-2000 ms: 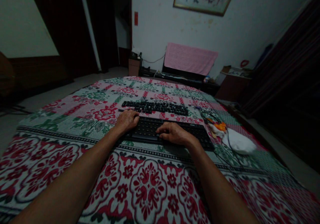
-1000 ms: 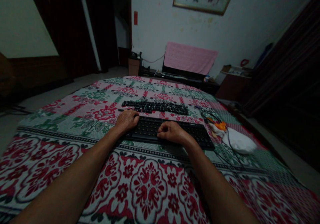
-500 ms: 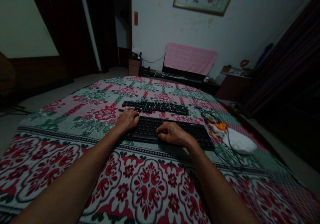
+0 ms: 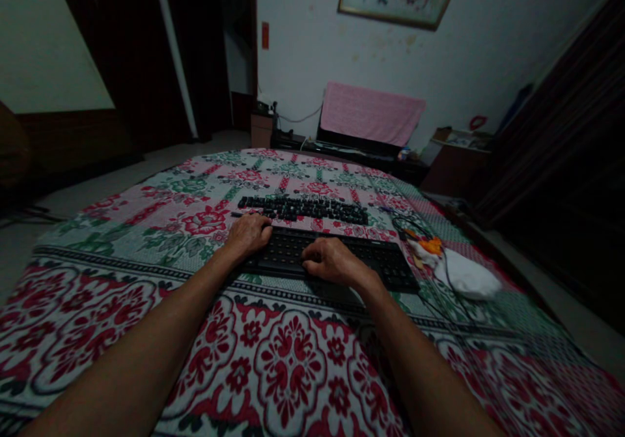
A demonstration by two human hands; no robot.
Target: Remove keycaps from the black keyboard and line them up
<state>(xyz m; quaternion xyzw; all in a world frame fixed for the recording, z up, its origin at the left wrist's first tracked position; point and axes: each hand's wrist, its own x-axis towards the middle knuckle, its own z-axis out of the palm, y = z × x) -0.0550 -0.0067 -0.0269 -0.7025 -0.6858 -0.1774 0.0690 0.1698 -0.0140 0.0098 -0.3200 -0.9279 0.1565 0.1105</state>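
Observation:
A black keyboard (image 4: 286,254) lies on the patterned bedspread, its middle showing rows of small pale spots where keycaps are off. My left hand (image 4: 250,234) grips the keyboard's left end, thumb on the near side and fingers over the far corner. Over the middle of the board is my right hand (image 4: 332,261), thumb and forefinger curled toward each other at the spots; anything between the fingertips is too dark to make out. Just beyond the keyboard, loose black keycaps (image 4: 322,209) are laid out in rows. A thin dark stick-like thing (image 4: 236,215) pokes out beside my left hand.
The bedspread (image 4: 288,352) covers the bed. To the right lie a white bag-like bundle (image 4: 471,275), an orange thing (image 4: 431,246) and a dark cable (image 4: 415,221). Past the bed's far edge, a pink cloth (image 4: 372,112) hangs over a dark screen-like panel.
My right hand has shifted slightly to the left over the keyboard. My left hand, the keyboard and the loose keycaps look the same.

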